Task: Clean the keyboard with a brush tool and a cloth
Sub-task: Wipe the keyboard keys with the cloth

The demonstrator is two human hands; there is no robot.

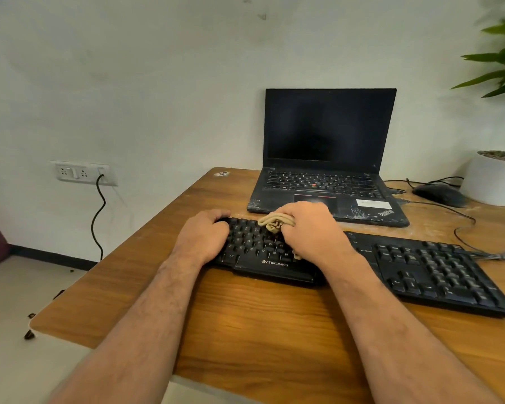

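A black keyboard point(420, 266) lies slanted across the wooden table point(260, 325), its right end nearer to me. My left hand point(203, 233) clasps the keyboard's far left end. My right hand point(309, 228) presses a bunched beige cloth point(273, 223) onto the keys in the keyboard's left half. Part of the cloth shows beyond my fingers, and the rest is hidden under my palm. No brush tool is visible.
Just behind the keyboard stands an open black laptop point(327, 158) with a dark screen. A black mouse point(438, 193) with cables and a white plant pot point(493, 179) stand at the back right. The table's left edge drops to the floor; a wall socket point(82, 172) holds a cable.
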